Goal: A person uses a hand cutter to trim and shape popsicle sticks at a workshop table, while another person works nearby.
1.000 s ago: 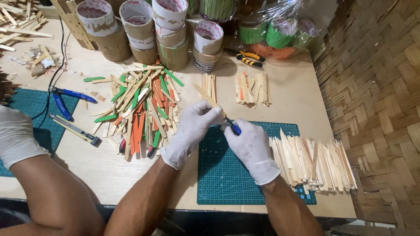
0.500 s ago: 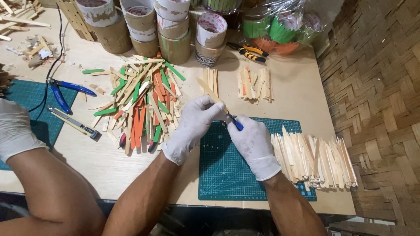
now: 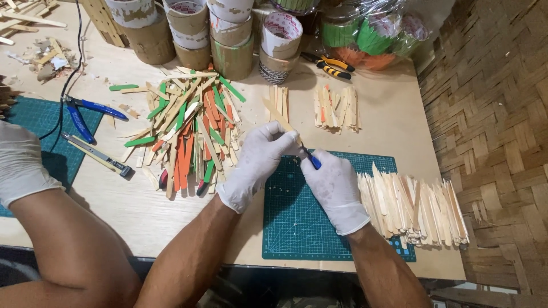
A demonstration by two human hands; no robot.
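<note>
A single head-worn camera looks steeply down on the worktop (image 3: 394, 120) from just above the person's own forearms, close in. It faces away from the body toward the tape rolls (image 3: 228, 34) at the far edge. The green mat (image 3: 308, 228) sits near the picture's centre, just below it; a woven wall (image 3: 491, 142) fills the right side.

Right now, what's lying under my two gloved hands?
The green cutting mat lies on the wooden table beneath the left hand and right hand. Its grid shows around them; anything directly under the palms is covered.
</note>
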